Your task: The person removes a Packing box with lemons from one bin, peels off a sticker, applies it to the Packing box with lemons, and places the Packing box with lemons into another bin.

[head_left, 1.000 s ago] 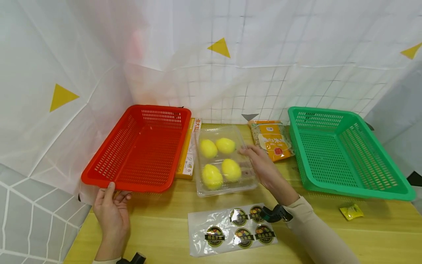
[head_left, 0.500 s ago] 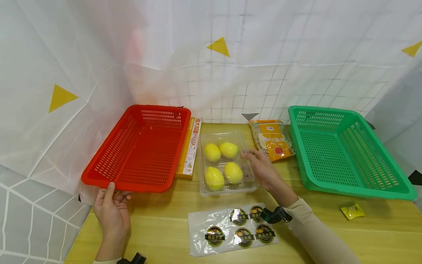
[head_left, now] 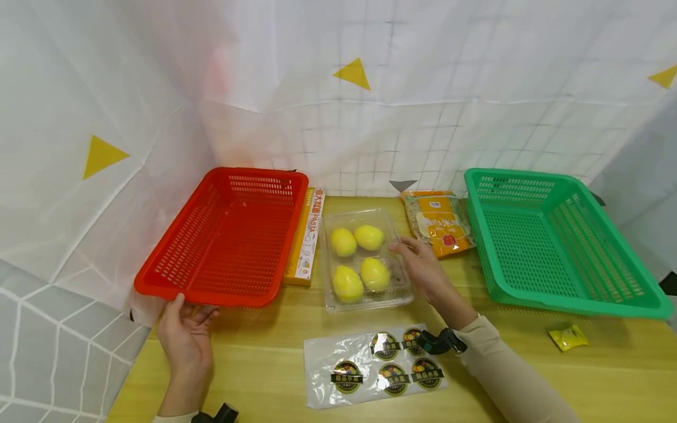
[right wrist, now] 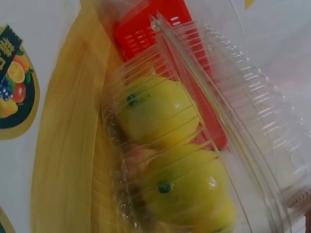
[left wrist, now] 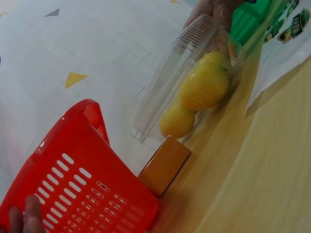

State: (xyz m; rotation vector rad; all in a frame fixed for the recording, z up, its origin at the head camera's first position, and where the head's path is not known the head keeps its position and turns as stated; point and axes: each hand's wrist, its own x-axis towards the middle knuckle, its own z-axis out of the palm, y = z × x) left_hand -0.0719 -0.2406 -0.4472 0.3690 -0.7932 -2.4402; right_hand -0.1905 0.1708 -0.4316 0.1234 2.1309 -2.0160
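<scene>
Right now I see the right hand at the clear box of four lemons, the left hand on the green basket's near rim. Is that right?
Not quite. The left hand touches the near rim of the red basket, as the head view shows. The green basket stands untouched on the far side. The rest holds: the right hand is at the clear box of four lemons.

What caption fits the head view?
Right hand touches a clear box of lemons; left hand touches a red basket.
</scene>
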